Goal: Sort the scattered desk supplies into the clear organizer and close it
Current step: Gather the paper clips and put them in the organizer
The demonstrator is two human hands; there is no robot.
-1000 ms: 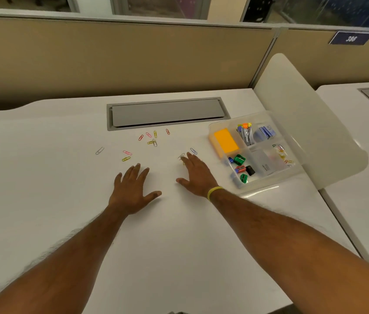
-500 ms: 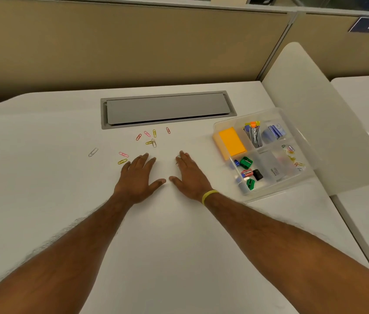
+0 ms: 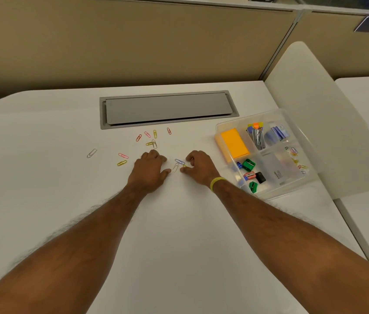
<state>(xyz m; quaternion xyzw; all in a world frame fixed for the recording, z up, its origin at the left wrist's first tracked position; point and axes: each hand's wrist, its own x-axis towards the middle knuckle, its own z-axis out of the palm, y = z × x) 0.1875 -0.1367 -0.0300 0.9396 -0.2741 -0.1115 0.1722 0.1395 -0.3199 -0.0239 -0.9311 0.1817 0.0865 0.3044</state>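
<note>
Since half a second ago, both hands have been drawn up from lying flat into curled shapes, and paper clips have been uncovered between them. The left hand (image 3: 150, 171) is rested on the white desk (image 3: 179, 234) with its fingers curled under and its thumb stretched toward the right hand; nothing is seen held in it. The right hand (image 3: 198, 167) is curled too, with thumb and forefinger held slightly apart. A blue clip (image 3: 179, 161) and a silver clip (image 3: 175, 167) are laid in the gap between the two thumbs. A small yellow clip (image 3: 184, 165) is seen right at the right fingertips; whether it is pinched cannot be told. Just beyond the left fingers, a loose cluster of clips (image 3: 151, 143) is scattered, and a pink clip (image 3: 123, 155) is placed to their left. The clear organizer (image 3: 224, 125) is set open to the right of the right fingers, near the wrist, with orange sticky notes (image 3: 234, 145) and green sharpeners (image 3: 248, 164) sorted inside.
</note>
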